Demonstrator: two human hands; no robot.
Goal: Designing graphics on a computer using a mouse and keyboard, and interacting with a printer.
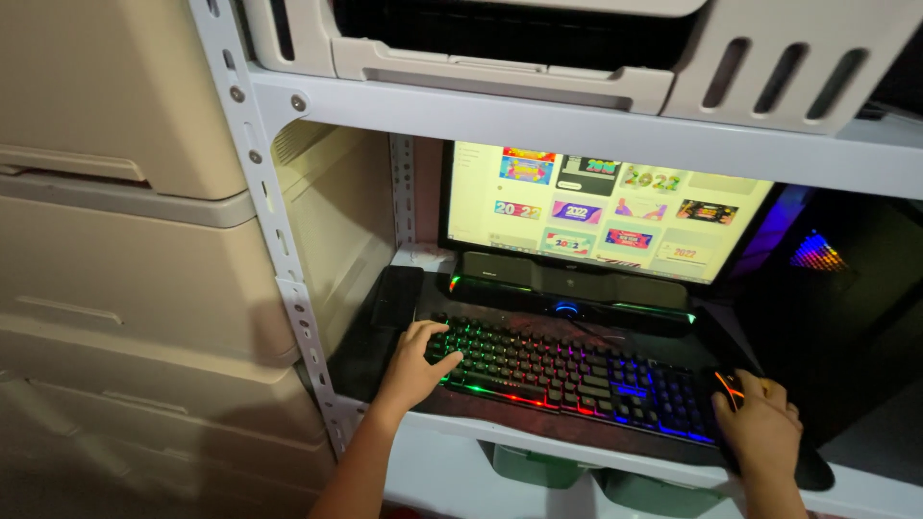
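Setting: a computer desk built into a white metal shelf [577, 120], seen from above in dim light.
Left hand [411, 365]: rests on the left end of the keyboard [567, 375], fingers spread slightly apart and curled down onto the keys.
Right hand [762, 423]: lies cupped over a mouse [731, 384] at the keyboard's right end, fingers close together on it; only the mouse's front edge, with an orange glow, shows.
Keyboard position: sits on a dark mat [370, 351] on the shelf, directly below the monitor [606, 207], keys lit in rainbow colours.
Step in hand: it appears the person is browsing a grid of colourful picture thumbnails on the screen, one hand ready on keys, the other steering the pointer.
Next move calls for: probably a small mouse movement and a click, or a key press; no lifting or reaching.
Counts: two hands, one keyboard, one mouse, one monitor, one speaker bar [577, 288] beneath the screen, one dark phone [396, 296] lying flat left of the keyboard, one computer tower [836, 279] with coloured lights on the right.
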